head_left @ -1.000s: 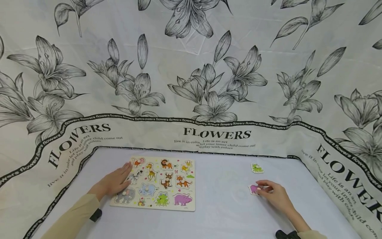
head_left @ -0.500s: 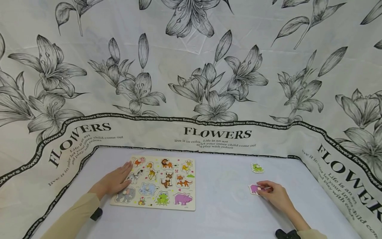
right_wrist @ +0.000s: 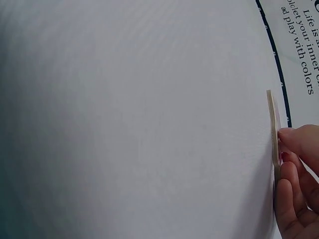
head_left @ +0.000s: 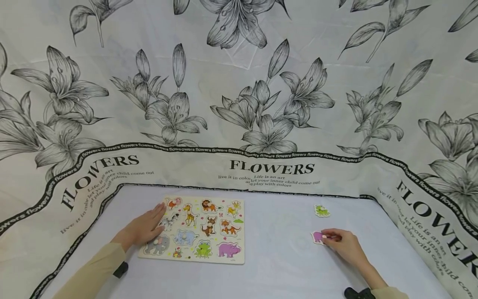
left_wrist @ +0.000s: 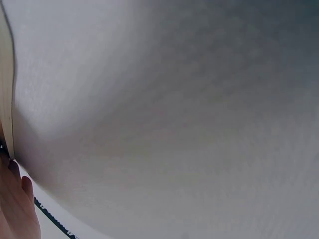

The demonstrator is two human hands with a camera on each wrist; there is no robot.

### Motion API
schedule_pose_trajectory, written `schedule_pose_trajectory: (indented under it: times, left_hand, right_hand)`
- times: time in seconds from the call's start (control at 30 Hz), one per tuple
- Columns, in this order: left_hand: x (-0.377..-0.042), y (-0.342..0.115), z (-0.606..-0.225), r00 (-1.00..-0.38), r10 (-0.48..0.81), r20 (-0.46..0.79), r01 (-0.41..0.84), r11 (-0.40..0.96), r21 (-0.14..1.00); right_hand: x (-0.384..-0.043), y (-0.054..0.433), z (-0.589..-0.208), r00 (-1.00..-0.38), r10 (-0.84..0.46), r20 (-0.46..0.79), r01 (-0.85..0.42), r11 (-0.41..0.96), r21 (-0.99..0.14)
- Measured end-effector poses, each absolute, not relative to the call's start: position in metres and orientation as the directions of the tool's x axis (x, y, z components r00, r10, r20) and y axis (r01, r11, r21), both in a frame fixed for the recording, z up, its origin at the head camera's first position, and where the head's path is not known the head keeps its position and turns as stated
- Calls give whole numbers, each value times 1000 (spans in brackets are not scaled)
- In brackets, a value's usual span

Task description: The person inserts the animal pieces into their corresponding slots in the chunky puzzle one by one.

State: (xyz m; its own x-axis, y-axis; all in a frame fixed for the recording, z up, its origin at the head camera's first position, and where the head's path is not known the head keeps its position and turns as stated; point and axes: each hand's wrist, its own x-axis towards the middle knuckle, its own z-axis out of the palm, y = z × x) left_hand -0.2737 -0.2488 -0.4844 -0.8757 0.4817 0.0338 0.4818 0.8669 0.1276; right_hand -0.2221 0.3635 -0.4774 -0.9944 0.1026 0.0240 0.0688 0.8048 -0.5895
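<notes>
A wooden animal puzzle board [head_left: 194, 200] lies flat on the left side of the table. My left hand [head_left: 143, 226] rests along its left edge with straight fingers; the left wrist view catches only a sliver of that hand beside the board's side. Over on the right, my right hand [head_left: 345, 245] pinches a purple hippo puzzle piece [head_left: 317, 237] between thumb and fingers. In the right wrist view the piece [right_wrist: 272, 114] appears edge-on, its face mostly hidden. Behind it lies a green frog puzzle piece [head_left: 322, 210]. The board shows a purple hippo picture [head_left: 229, 249] and a frog picture [head_left: 203, 249].
A white cloth [head_left: 276, 265] covers the table. Behind and at both sides rises a flower-printed fabric backdrop [head_left: 272, 178] with black lettering and dark trim. Dark wrist devices sit under both forearms, the right one [head_left: 358, 293] near the front edge.
</notes>
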Motion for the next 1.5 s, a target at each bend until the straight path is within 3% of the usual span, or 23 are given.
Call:
schedule_pose_trajectory:
  times: [0.73,1.5]
  left_hand:
    - [-274,-250,-487,-878,476,42,477,869,132]
    - [-273,-249,-488,-871,489,51,491,860,138]
  right_hand:
    - [-222,361,-477,-992,125,25,90,825,-558]
    - [-220,321,-475,-995,65,79,5,801,-598]
